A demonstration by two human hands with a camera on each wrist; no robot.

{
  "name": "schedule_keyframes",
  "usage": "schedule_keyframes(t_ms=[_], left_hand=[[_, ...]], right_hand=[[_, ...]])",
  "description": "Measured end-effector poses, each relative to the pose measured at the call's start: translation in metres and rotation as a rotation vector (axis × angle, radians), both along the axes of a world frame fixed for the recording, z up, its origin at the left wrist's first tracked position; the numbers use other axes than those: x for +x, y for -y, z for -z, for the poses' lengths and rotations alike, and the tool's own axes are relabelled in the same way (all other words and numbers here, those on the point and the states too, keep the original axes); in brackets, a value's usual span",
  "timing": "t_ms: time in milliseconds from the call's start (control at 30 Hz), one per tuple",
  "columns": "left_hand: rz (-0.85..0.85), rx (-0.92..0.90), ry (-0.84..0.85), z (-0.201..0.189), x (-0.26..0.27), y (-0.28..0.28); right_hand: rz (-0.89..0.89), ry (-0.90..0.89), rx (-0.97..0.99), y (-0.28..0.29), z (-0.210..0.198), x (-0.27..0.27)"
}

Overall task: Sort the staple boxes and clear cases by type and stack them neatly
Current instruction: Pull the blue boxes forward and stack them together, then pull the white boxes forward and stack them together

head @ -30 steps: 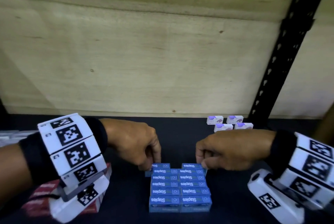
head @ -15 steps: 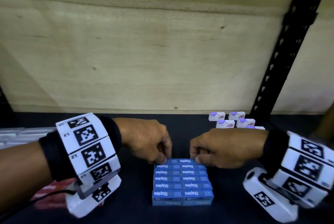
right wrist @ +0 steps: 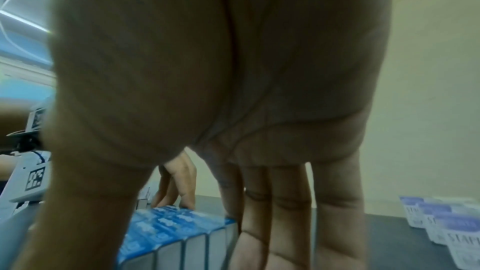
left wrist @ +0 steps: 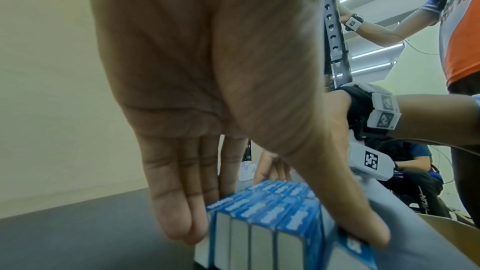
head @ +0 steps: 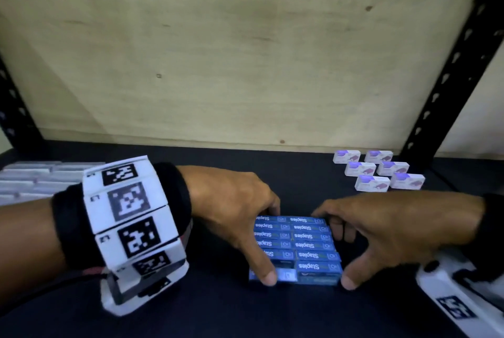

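A block of blue staple boxes [head: 308, 246], laid in two columns with labels up, sits mid-shelf. My left hand [head: 261, 246] spans its left column, fingers [head: 268, 208] against the far end and thumb on the near end. My right hand [head: 338, 253] holds the right column the same way. In the left wrist view straight fingers [left wrist: 179, 213] press one end of the blue boxes [left wrist: 262, 213] and the thumb presses the other. The right wrist view shows the blue boxes [right wrist: 168, 231] below the palm. White-and-purple staple boxes [head: 379, 171] stand at the back right. Clear cases [head: 35, 179] lie at the back left.
A plywood back wall [head: 218, 65] closes the shelf. A black rack upright [head: 450, 70] stands at the right, just behind the white-and-purple boxes [right wrist: 446, 231]. In the left wrist view, other people [left wrist: 462, 28] stand beyond the rack.
Both hands were curled at the far end of the blue block, nudging the last boxes in. Now they have spread, thumbs dropped to the near end, squeezing the block from both ends.
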State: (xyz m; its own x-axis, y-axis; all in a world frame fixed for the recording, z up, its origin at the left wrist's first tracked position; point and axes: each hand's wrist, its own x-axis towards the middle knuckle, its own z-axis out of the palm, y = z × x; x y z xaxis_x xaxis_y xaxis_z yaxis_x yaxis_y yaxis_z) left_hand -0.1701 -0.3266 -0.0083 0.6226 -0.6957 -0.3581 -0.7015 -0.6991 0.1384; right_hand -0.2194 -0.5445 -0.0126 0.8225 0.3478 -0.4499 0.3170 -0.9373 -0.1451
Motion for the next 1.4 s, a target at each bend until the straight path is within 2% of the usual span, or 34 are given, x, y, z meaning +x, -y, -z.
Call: schedule_keyframes(t_ms=[800,967,1100,1300,1400], left_hand=[[0.004,0.011,0.044,-0.001,0.004,-0.012],[0.011,0.094,0.042,-0.008,0.008,-0.010],[-0.012,0.163,0.089,-0.019,0.015,0.007],[0.080,0.066,0.242,-0.029,0.028,0.073],[0.110,0.043,0.260,-0.026,0.041,0.111]], right_hand=[[-0.043,0.031,0.051,-0.012,0.005,0.006],[-0.020,0.030,0.067,-0.013,0.010,0.014],[0.072,0.040,0.040,0.011,0.000,0.011],[0.369,0.335,-0.145,0.090,-0.024,0.033],[0.544,0.294,-0.234,0.122,-0.021,0.047]])
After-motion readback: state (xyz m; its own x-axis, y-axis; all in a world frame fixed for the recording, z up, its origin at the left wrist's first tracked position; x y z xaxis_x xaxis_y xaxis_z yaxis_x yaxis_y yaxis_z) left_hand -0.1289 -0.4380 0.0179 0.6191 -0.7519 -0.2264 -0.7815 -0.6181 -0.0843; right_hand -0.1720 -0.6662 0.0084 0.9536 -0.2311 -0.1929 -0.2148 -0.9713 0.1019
